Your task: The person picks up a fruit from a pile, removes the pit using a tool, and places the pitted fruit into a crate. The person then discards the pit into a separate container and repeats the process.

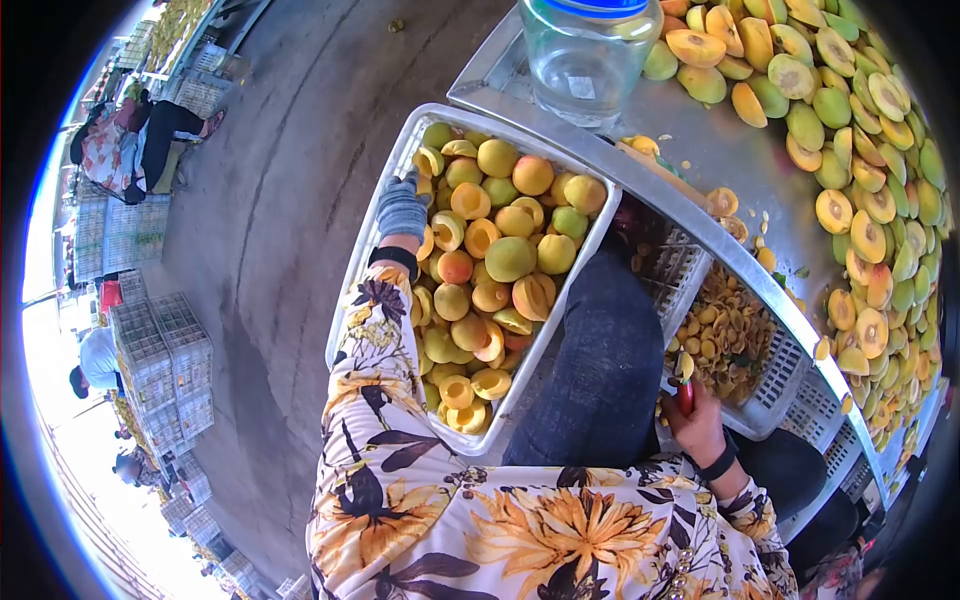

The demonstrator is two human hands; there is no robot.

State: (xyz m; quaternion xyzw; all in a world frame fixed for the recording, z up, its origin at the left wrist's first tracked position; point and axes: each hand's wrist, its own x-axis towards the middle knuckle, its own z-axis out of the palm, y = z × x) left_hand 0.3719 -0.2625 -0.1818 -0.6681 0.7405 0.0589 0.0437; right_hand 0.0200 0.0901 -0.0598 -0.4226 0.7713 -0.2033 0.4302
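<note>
My left hand (402, 208), in a grey knitted glove, reaches over the left side of a white plastic crate (347, 290). Its fingers look stretched out against the apricots (510, 259) heaped there, some whole and some cut in half; the fingertips are partly hidden. Bare and closed, my right hand (697, 425) grips a small red-handled knife (686, 398) above my lap. Yellow shows at the knife's upturned tip, perhaps fruit flesh. Just beyond that hand, a lower crate (780, 385) holds many brown-yellow pits and scraps (722, 335).
A metal table (740, 150) curves along the right, heaped with halved apricots (865, 240). A clear jar with a blue lid (585, 70) stands at its corner. Stacked crates (165, 365) and other people (130, 150) are on the concrete floor at left.
</note>
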